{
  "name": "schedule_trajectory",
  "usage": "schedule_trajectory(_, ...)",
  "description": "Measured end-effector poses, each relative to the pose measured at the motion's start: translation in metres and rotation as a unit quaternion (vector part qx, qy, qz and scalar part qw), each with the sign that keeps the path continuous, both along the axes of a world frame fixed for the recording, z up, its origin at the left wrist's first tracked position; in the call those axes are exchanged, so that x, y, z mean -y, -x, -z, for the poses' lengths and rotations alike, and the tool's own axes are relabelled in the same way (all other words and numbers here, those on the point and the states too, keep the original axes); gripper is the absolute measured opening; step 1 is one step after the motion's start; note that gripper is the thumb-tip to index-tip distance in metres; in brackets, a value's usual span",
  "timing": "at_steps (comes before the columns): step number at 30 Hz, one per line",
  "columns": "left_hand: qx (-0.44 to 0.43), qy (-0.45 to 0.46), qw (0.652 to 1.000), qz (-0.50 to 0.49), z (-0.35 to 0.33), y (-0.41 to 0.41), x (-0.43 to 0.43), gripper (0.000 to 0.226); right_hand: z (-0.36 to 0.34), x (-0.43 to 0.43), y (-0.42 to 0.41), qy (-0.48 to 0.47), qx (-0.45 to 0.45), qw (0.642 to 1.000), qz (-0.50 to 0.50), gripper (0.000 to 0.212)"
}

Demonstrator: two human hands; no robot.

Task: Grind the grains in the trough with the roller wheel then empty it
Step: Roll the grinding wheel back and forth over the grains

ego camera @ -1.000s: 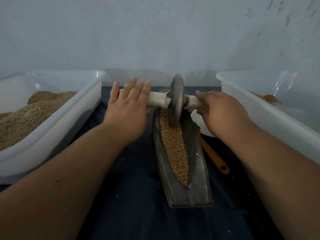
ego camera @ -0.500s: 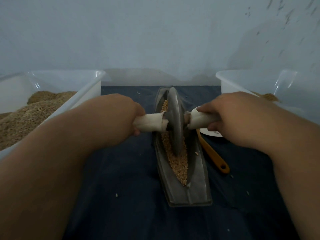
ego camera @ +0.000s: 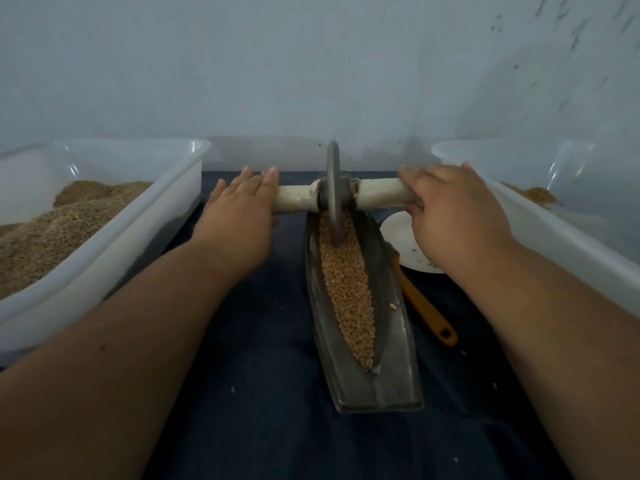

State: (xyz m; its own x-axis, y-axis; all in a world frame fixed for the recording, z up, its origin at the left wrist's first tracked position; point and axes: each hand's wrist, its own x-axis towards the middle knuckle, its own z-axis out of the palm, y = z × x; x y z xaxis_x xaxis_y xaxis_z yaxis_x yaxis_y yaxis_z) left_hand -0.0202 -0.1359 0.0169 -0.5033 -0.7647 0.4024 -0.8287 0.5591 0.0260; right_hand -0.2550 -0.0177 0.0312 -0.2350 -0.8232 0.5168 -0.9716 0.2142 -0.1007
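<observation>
One roller wheel (ego camera: 333,188) stands between left hand (ego camera: 239,216), pressing flat, and right hand (ego camera: 453,216), gripping it.

No text or label seems readable anywhere here.

Dark cloth (ego camera: 270,427) bears trough (ego camera: 391,389), left tub (ego camera: 104,271), right tub (ego camera: 571,251), plate (ego camera: 398,230), orange-handled tool (ego camera: 426,313)

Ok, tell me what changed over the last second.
The roller wheel rolled toward the person along the trough, then back to its far end. The left hand curled round the handle, now presses it with straight fingers; the right hand kept its grip. The trough stayed put.
</observation>
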Motion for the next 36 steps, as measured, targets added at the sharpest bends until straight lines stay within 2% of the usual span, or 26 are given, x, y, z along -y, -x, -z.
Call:
schedule_trajectory(2, 0.028, -0.023, 0.999, 0.005, -0.01, -0.006, -0.006, 0.056, -0.012, -0.009, -0.005, -0.026, -0.03, 0.999, -0.008, 0.051)
schedule_trajectory(5, 0.107, -0.02, 0.994, 0.017, -0.031, -0.013, -0.022, 0.029, -0.033, -0.028, -0.015, -0.115, -0.055, 0.992, -0.019, 0.046)
schedule_trajectory(9, 0.212, -0.027, 0.976, 0.039, -0.053, -0.021, -0.048, 0.026, -0.052, -0.058, -0.022, -0.227, -0.074, 0.971, -0.034, 0.047)
schedule_trajectory(13, 0.26, -0.033, 0.964, 0.044, -0.063, -0.028, -0.064, 0.027, -0.065, -0.068, -0.022, -0.273, -0.072, 0.958, -0.041, 0.044)
schedule_trajectory(15, 0.257, -0.052, 0.965, 0.03, -0.064, -0.026, -0.063, 0.029, -0.063, -0.058, -0.021, -0.282, -0.053, 0.958, -0.029, 0.048)
schedule_trajectory(17, 0.229, -0.054, 0.972, 0.023, -0.06, -0.022, -0.058, 0.031, -0.049, -0.045, -0.017, -0.228, -0.033, 0.973, -0.021, 0.046)
schedule_trajectory(20, 0.086, -0.03, 0.996, -0.011, -0.049, -0.01, -0.044, 0.038, -0.023, -0.025, -0.007, -0.12, -0.003, 0.993, 0.007, 0.046)
schedule_trajectory(22, 0.003, -0.018, 0.999, -0.028, -0.037, 0.001, -0.035, 0.046, -0.01, -0.01, -0.002, -0.112, 0.017, 0.993, 0.02, 0.063)
schedule_trajectory(24, -0.003, 0.012, 1.0, -0.014, -0.022, 0.008, -0.027, 0.056, -0.001, 0.002, 0.001, -0.111, 0.025, 0.993, 0.036, 0.085)
schedule_trajectory(26, 0.023, 0.034, 0.999, -0.007, -0.012, 0.01, -0.021, 0.064, 0.009, 0.008, 0.005, -0.088, 0.019, 0.995, 0.039, 0.089)
schedule_trajectory(29, 0.065, 0.044, 0.997, -0.003, -0.01, 0.005, -0.019, 0.07, 0.018, 0.004, 0.007, -0.107, -0.01, 0.994, 0.029, 0.091)
schedule_trajectory(32, 0.08, 0.045, 0.996, 0.019, -0.024, -0.002, -0.028, 0.059, 0.006, -0.012, 0.002, -0.141, -0.033, 0.989, 0.026, 0.082)
schedule_trajectory(36, 0.176, 0.023, 0.983, 0.048, -0.044, -0.016, -0.047, 0.028, -0.024, -0.044, -0.012, -0.165, -0.135, 0.977, -0.025, 0.039)
